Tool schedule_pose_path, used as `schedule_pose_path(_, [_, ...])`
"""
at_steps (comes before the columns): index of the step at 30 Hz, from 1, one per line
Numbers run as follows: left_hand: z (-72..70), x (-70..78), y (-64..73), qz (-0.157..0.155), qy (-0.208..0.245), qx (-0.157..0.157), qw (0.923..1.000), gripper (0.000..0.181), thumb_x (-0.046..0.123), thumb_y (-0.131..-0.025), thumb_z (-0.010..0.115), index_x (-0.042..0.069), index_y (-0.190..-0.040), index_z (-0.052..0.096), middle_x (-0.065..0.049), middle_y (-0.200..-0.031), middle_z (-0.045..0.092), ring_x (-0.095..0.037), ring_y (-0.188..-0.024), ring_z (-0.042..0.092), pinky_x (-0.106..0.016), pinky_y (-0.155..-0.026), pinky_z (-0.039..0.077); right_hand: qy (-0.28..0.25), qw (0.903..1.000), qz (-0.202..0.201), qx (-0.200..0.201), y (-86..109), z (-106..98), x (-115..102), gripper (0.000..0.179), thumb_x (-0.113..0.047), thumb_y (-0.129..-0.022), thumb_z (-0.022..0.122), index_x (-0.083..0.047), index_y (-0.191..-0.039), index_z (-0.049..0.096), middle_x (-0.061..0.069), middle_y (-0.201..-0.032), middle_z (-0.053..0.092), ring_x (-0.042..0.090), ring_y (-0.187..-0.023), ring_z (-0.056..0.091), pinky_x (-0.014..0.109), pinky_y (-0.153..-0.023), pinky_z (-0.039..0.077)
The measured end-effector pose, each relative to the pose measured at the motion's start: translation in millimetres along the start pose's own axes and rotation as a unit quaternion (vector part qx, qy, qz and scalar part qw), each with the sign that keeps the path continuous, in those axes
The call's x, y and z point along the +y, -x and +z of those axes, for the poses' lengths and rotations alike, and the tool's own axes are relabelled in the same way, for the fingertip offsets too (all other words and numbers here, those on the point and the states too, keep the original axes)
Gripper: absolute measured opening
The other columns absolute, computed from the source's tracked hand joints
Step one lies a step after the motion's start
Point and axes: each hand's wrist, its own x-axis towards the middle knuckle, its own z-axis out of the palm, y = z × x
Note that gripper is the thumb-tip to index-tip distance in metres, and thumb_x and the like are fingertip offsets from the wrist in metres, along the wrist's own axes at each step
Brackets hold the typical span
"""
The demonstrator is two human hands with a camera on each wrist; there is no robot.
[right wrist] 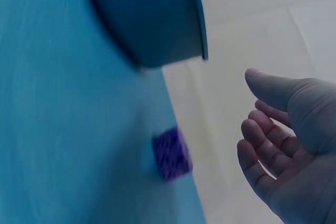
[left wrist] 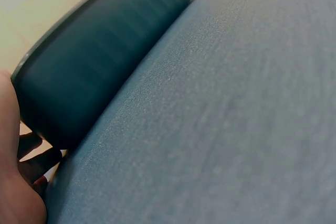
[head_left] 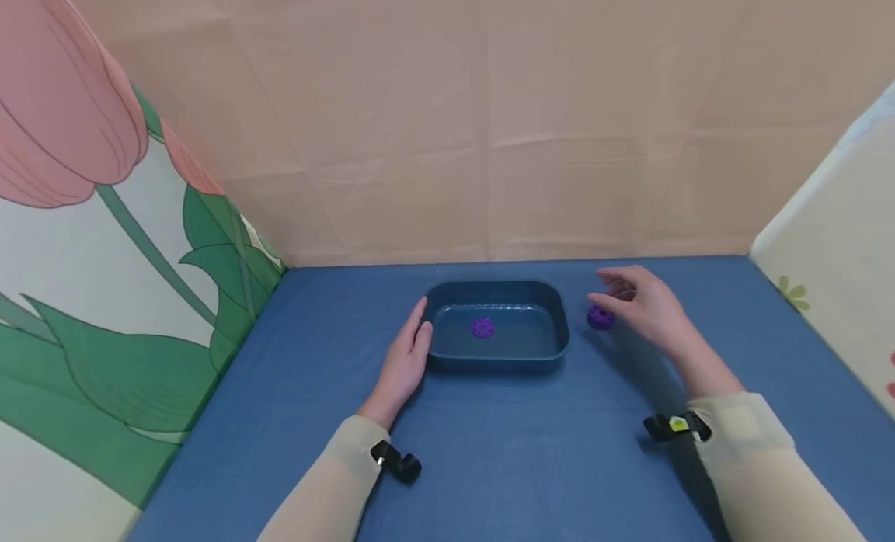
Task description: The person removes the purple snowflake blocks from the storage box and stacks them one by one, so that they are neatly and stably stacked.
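A dark blue rectangular tray (head_left: 496,365) sits on the blue table. Inside it, left of centre, lies a purple round piece with a notched edge (head_left: 483,328). My left hand (head_left: 405,356) rests against the tray's left end, thumb and fingers extended along the wall; in the left wrist view some fingers reach round its lower corner. Right of the tray stands a second purple piece (right wrist: 172,153), short, thick and pitted with holes. My right hand (head_left: 646,309) hovers above and beside it, thumb and fingers apart and loosely bent, holding nothing.
The blue cloth-covered table (head_left: 489,464) runs back to a beige hanging sheet (head_left: 489,138). A panel with a large tulip print (head_left: 140,293) borders the left side, and a pale panel (head_left: 839,255) the right. Each wrist wears a small black camera.
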Motion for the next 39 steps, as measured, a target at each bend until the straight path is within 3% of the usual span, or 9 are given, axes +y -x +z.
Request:
schedule_pose_path(6, [-0.2,2.4,0.9,-0.006,0.000,-0.002,1.0000,0.047,0.046,-0.105,0.035,0.050,-0.150,0.020,0.024,-0.154,0.022,-0.007,-0.142,0.023,-0.043,-0.115,0.024,-0.012,0.9996,-0.021,-0.011,-6.3,14,-27,0.054,-0.044,-0.088,0.071,-0.016,-0.133,0.059,0.007,-0.118,0.057,0.028,-0.103,0.060,0.049,-0.084,0.050])
schedule_pose_path(13, [-1.3,2.1,2.8,-0.008,0.006,-0.001,0.9999,0.052,0.047,-0.105,0.034,0.036,-0.155,0.024,0.023,-0.155,0.023,-0.007,-0.142,0.023,-0.043,-0.115,0.024,-0.032,0.9977,-0.047,-0.037,-11.6,39,-56,0.054,-0.047,-0.087,0.070,-0.020,-0.133,0.059,0.004,-0.114,0.057,0.021,-0.099,0.058,0.044,-0.080,0.052])
schedule_pose_path(21, [-2.4,0.5,2.3,-0.011,0.008,-0.003,0.9999,0.050,0.044,-0.105,0.035,0.043,-0.153,0.022,0.024,-0.154,0.023,-0.006,-0.142,0.023,-0.043,-0.115,0.024,-0.047,0.9930,-0.095,-0.051,-15.8,65,-83,0.047,-0.037,-0.086,0.074,-0.021,-0.129,0.063,-0.004,-0.110,0.058,0.014,-0.095,0.057,0.038,-0.082,0.050])
schedule_pose_path(33, [-3.9,-1.1,3.0,-0.010,0.009,-0.002,0.9999,0.051,0.042,-0.106,0.036,0.037,-0.155,0.023,0.023,-0.154,0.022,-0.009,-0.143,0.023,-0.046,-0.115,0.023,-0.061,0.9847,-0.122,-0.108,-24.7,100,-97,0.044,-0.037,-0.088,0.073,-0.025,-0.128,0.061,-0.005,-0.112,0.058,0.014,-0.097,0.058,0.037,-0.085,0.050])
schedule_pose_path(39, [-3.5,-0.6,3.2,-0.023,0.008,-0.008,0.9997,0.059,0.061,-0.100,0.031,0.040,-0.154,0.022,0.023,-0.155,0.022,-0.010,-0.143,0.023,-0.047,-0.115,0.023,-0.045,0.9840,-0.120,-0.124,-30.0,114,-98,0.044,-0.032,-0.086,0.076,-0.023,-0.128,0.063,0.001,-0.113,0.060,0.013,-0.096,0.058,0.037,-0.086,0.051])
